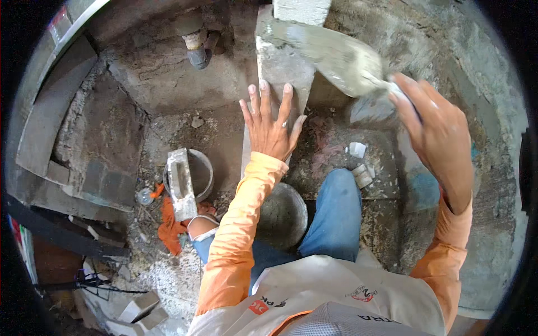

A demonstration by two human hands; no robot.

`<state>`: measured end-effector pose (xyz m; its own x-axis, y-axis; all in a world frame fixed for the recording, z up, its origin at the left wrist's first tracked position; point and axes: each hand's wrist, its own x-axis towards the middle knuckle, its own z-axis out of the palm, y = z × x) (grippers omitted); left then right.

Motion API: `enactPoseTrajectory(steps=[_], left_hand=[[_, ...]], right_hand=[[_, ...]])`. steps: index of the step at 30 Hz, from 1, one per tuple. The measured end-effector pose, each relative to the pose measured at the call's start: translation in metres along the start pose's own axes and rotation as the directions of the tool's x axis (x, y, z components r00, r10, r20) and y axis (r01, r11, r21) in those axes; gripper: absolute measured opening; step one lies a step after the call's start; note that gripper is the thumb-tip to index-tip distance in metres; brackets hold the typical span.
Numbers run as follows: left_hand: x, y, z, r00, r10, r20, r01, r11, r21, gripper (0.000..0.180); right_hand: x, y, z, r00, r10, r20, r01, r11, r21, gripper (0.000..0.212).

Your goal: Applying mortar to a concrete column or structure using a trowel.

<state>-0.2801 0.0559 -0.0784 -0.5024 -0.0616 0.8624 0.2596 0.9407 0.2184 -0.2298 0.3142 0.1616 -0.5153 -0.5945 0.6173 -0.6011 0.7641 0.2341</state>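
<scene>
My left hand (270,124) lies flat, fingers spread, against the face of an upright grey concrete block (283,61). My right hand (434,126) grips the handle of a trowel (336,56). The trowel's mortar-smeared blade lies across the top of the block. My knee in blue jeans (336,207) sits below the block, and both sleeves are orange.
A pan of grey mortar (283,215) sits between my legs. To the left stands a grey bucket (200,173) with a plaster float (180,185) across it, beside an orange cloth (171,227). A pipe (196,47) sticks out at the top. Rubble and brick pieces (140,308) litter the floor.
</scene>
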Motion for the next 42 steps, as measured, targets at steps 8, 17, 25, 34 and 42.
enactPoseTrajectory(steps=[8,17,25,34,42], left_hand=[[-0.024,-0.008,-0.004,0.991,0.013,0.136,-0.008,0.999,-0.038,0.087],[-0.041,-0.013,-0.027,0.983,-0.171,-0.061,0.126,0.883,-0.452,0.076],[0.091,-0.050,-0.068,0.973,-0.105,-0.205,-0.063,0.736,-0.674,0.058],[0.172,-0.068,-0.038,0.981,0.130,-0.143,-0.193,0.688,-0.699,0.070],[0.179,-0.067,-0.045,0.997,0.061,-0.052,-0.077,0.577,-0.813,0.051]], right_hand=[[0.011,-0.030,-0.028,0.995,0.057,-0.085,-0.055,0.998,0.026,0.023],[0.018,-0.076,-0.069,0.864,0.185,0.468,-0.325,0.916,0.237,0.042],[-0.042,-0.065,-0.055,0.845,0.397,0.358,-0.526,0.738,0.424,0.042],[-0.106,-0.054,0.022,0.690,0.569,0.448,-0.713,0.430,0.553,0.039],[-0.075,-0.027,0.045,0.705,0.598,0.381,-0.604,0.224,0.765,0.041]])
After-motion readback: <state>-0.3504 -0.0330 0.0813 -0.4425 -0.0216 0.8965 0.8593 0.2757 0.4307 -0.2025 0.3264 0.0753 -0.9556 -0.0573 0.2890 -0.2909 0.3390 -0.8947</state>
